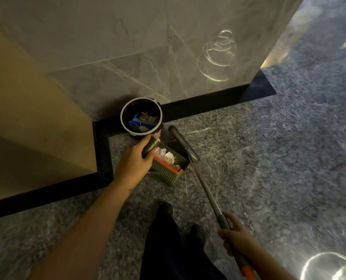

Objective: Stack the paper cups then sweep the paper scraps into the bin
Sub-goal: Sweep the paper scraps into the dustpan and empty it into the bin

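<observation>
As the left hand curls tight around the handle of a green dustpan, white paper scraps lie gathered inside it, just beside the round bin that stands on the floor at the foot of a marble counter. The right hand grips the shaft of a long broom, its head resting against the pan. No paper cups are in view. Sweeping looks nearly finished; the next move likely calls for lifting the pan and tipping it over the bin's rim without spilling.

A grey veined block, perhaps marble, rises from a black plinth on speckled floor, beside a tan panel.
</observation>
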### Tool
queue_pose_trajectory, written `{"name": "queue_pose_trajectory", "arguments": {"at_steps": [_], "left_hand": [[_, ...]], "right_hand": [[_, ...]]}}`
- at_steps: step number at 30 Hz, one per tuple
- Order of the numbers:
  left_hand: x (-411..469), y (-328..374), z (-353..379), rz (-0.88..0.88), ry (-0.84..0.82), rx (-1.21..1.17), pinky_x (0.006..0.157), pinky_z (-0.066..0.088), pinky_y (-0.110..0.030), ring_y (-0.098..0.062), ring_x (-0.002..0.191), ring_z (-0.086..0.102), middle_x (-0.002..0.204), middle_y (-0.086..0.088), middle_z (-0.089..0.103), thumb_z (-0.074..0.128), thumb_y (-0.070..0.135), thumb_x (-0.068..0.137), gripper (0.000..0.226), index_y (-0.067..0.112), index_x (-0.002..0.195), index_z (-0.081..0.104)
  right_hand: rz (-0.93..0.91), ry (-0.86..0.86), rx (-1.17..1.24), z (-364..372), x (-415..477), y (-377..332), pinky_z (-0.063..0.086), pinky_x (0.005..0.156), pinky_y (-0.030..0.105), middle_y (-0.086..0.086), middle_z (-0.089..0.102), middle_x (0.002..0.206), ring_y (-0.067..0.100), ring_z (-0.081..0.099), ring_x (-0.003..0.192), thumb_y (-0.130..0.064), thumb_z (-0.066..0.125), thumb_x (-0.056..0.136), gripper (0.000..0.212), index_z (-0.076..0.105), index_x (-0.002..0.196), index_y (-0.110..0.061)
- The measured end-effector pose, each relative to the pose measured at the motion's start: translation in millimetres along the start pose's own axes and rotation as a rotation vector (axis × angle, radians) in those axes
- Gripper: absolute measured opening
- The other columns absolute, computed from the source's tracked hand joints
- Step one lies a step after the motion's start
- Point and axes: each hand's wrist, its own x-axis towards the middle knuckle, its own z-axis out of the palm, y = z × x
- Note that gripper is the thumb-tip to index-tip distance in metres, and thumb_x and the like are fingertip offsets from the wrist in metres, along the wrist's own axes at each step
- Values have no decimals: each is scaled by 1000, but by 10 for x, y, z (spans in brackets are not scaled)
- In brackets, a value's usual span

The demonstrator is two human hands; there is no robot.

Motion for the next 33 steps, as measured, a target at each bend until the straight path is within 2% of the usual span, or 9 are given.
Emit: {"name": "queue_pose_trajectory", "arguments": {"at_steps": [1,5,9,13,16,19,23,29,33], "left_hand": [[-47,71,7,7,-5,4,61,36,-7,-13,99,59,117,-4,64,55,34,93,46,33,138,45],[-132,414,-34,43,0,70,74,42,-26,-26,110,58,126,-9,59,55,38,93,51,31,141,41],[-158,792,-192,121,59,102,86,48,-36,-28,115,56,130,-9,57,56,40,92,51,32,141,42],[-171,1187,-438,181,116,39,99,45,-47,-28,121,53,132,-10,57,58,37,91,53,26,141,43],[-231,1466,-700,249,206,42,91,49,-44,-30,112,58,122,-11,62,59,36,91,51,28,139,46],[-325,1695,-1009,328,254,69,86,49,-38,-30,109,59,120,-10,63,59,37,91,49,30,138,46],[-374,1865,-1475,360,327,64,90,50,-44,-32,112,58,124,-12,61,60,33,91,49,27,138,47],[-392,1770,-1986,384,345,226,85,51,-50,-35,111,58,127,-12,60,60,38,90,51,34,139,45],[-346,1507,-2168,399,339,399,67,46,-34,-34,97,63,115,-10,66,59,40,90,51,36,139,44]], "right_hand": [[1,0,57,-33,-82,40,38,34,20,15,50,70,18,44,39,12,50,85,54,40,132,-14],[-52,24,134,-182,-373,147,38,31,20,18,50,71,19,43,38,13,51,85,55,39,132,-14],[-124,36,195,-377,-607,208,38,30,20,17,46,63,19,42,31,14,49,86,54,39,128,-18],[-255,73,170,-564,-856,149,36,27,17,16,45,58,17,41,25,17,50,84,51,41,122,-16],[-357,104,93,-720,-1051,26,38,31,16,12,50,68,7,48,30,16,54,83,51,42,119,-18],[-412,42,153,-809,-1224,-99,36,29,18,15,49,58,16,44,28,17,52,84,52,42,121,-18],[-502,37,160,-770,-1370,-301,33,27,19,8,45,40,18,39,26,20,50,84,53,41,122,-17],[-521,-80,210,-429,-1266,-693,34,28,18,13,41,43,19,39,26,17,48,86,54,40,125,-20],[-508,-164,243,-89,-1060,-924,34,28,18,13,41,46,19,38,26,19,44,86,54,40,128,-15]]}}
